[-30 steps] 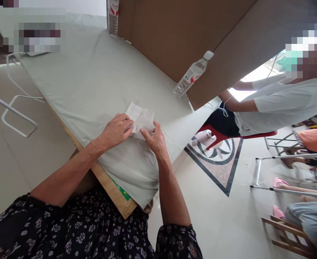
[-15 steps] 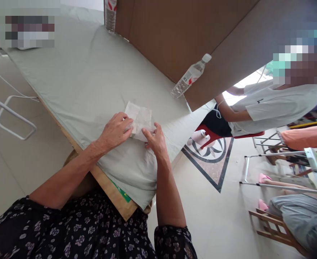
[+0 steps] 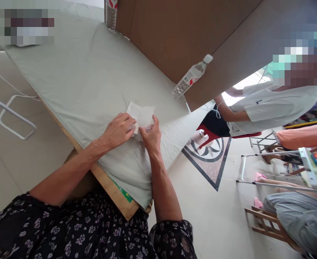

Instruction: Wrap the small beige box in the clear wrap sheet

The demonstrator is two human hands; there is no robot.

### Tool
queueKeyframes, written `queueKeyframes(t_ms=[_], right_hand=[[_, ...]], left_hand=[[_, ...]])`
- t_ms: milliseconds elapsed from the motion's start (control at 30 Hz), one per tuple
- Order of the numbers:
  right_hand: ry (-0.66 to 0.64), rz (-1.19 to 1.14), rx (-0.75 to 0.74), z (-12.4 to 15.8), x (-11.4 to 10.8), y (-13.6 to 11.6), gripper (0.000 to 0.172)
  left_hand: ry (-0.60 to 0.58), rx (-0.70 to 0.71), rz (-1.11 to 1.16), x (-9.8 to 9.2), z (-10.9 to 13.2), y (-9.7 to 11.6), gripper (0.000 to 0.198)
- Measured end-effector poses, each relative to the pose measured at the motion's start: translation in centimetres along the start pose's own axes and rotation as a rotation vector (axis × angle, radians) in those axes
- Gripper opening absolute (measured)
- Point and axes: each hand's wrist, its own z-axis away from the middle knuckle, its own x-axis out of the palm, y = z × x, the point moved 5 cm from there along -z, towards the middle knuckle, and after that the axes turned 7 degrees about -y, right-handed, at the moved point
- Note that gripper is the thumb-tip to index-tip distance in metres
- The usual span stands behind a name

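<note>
A thin, whitish, translucent sheet, like tissue or soft wrapping, is between my hands near the table corner. My left hand pinches its left side, with the fingers bent over a small pale folded part. On the other side, my right hand has its thumb and fingers closed on the sheet's right edge. The sheet's upper part stands a little off the cloth. Its lower part is partly hidden by my fingers, and I cannot tell whether something lies inside it.
A pale green cloth covers the table. A large brown cardboard panel stands at the back, with a clear plastic bottle by its edge and another bottle farther left. At right, a person in a white shirt sits nearby.
My right hand has moved left, closer to my left hand, and has closed on the sheet's right edge. That side of the sheet is now raised and folded inward. My left hand has barely moved.
</note>
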Motion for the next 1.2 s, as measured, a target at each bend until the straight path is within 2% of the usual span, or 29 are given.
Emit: queueKeyframes(t_ms=[133, 333, 400, 533, 633, 800, 933, 1100, 1200], right_hand=[[-0.025, -0.014, 0.001, 0.2, -0.1, -0.8, 0.073], [-0.112, -0.264, 0.151, 0.2, 0.5, -1.7, 0.081], [-0.132, -0.292, 0.157, 0.2, 0.8, -2.1, 0.083], [-0.123, -0.245, 0.079, 0.3, 0.9, -3.1, 0.086], [-0.17, -0.232, 0.068, 0.4, 0.9, -3.4, 0.086], [-0.357, -0.265, 0.008, 0.8, 0.9, -3.8, 0.068], [-0.43, -0.054, -0.117, 0.6, 0.7, -4.7, 0.07], [-0.497, 0.176, -0.202, -0.1, 0.9, -6.0, 0.077], [-0.574, 0.128, -0.225, -0.5, 0.8, -6.0, 0.08]], left_hand=[[-0.034, 0.007, 0.012, 0.1, -0.2, 0.0, 0.018], [-0.081, -0.009, 0.016, 0.5, -0.6, -0.1, 0.019], [-0.087, -0.025, 0.031, 0.6, -0.7, -0.2, 0.018], [-0.077, -0.04, 0.102, 0.9, -0.9, -0.6, 0.016], [-0.061, -0.057, 0.154, 1.3, -0.8, -0.9, 0.016], [-0.008, -0.124, 0.274, 1.7, -0.5, -1.4, 0.046], [0.008, -0.183, 0.445, 1.4, 0.0, -1.8, 0.055], [0.099, -0.344, 0.513, 1.1, 0.1, -2.3, 0.04], [0.087, -0.372, 0.47, 1.5, -0.2, -2.0, 0.028]])
